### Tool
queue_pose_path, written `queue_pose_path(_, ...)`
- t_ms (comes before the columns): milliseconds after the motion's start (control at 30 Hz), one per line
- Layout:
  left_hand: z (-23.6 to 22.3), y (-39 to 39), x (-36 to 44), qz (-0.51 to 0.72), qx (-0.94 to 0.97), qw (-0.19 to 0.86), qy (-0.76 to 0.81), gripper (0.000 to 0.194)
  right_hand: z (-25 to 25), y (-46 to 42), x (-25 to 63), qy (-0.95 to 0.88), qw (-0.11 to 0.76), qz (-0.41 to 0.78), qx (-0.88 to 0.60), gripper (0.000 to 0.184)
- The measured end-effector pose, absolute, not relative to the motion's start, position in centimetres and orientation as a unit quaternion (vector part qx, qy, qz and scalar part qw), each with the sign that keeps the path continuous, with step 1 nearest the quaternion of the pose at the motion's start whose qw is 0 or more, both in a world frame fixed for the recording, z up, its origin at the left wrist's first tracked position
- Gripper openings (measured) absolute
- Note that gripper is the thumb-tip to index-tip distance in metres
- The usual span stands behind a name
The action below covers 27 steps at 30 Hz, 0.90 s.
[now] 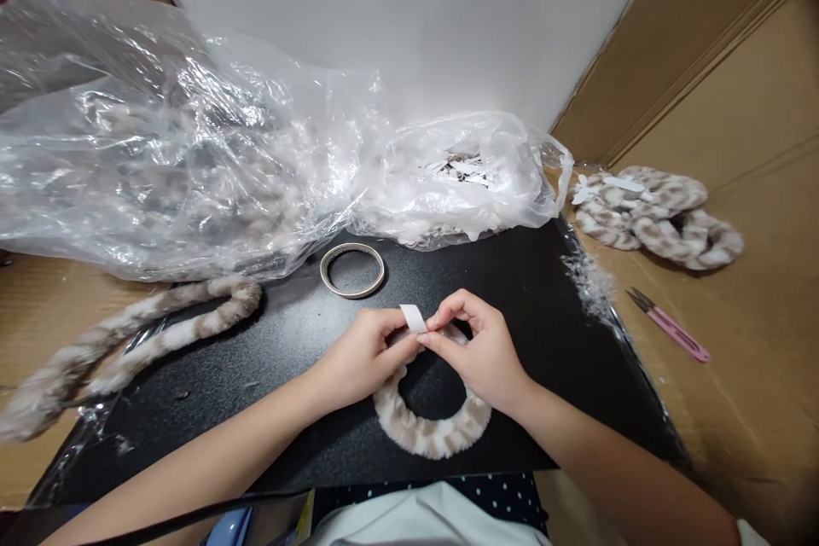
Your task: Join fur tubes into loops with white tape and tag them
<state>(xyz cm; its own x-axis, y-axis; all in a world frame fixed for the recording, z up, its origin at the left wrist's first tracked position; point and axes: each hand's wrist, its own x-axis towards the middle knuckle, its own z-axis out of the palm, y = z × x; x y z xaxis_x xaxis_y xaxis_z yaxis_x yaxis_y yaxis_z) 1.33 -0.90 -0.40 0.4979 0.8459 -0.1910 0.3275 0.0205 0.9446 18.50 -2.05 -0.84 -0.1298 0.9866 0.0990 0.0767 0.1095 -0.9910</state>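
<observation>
A fluffy cream-and-beige ring (435, 437) hangs over the black tabletop with its far side between my hands. My left hand (374, 350) is closed, thumb and fingers pinching the ring's far left part. From the other side, my right hand (479, 350) pinches the same far part, its fingertips close against the left ones. A short white strip (413, 318) sticks up between the two sets of fingertips. Its lower end meets the right fingertips, and which fingers grip it is hard to tell. The fingers hide the ring's top part.
Beyond my hands lies a roll of tape (325, 273). Left is a long furry tube (172, 341). Clear plastic bags (192, 162) of furry pieces and a bag of white strips (409, 213) line the back. Right, on cardboard, are furry rings (665, 205) and pink thread snips (678, 334).
</observation>
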Motion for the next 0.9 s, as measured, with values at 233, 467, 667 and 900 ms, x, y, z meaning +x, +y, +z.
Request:
queue_pose_path(233,-1.2,-0.3,0.7,0.231,0.500,0.720,0.422,0.031,-1.6,-2.0,19.3,-0.660,0.485,0.378,-0.431,0.018)
queue_pose_path(467,-0.8,-0.6,1.7,0.277,0.420,0.740,0.447,0.030,-1.8,-2.1,19.1,-0.722,0.499,0.280,-0.389,0.020)
queue_pose_path(667,0.0,-0.9,2.0,0.313,0.423,0.701,0.481,0.030,-2.0,-1.8,19.4,-0.775,0.446,0.261,-0.365,0.023)
queue_pose_path(900,-0.6,-0.6,0.8,0.305,0.373,0.773,0.412,0.023,-1.5,-0.9,20.2,-0.814,0.430,0.243,-0.305,0.018)
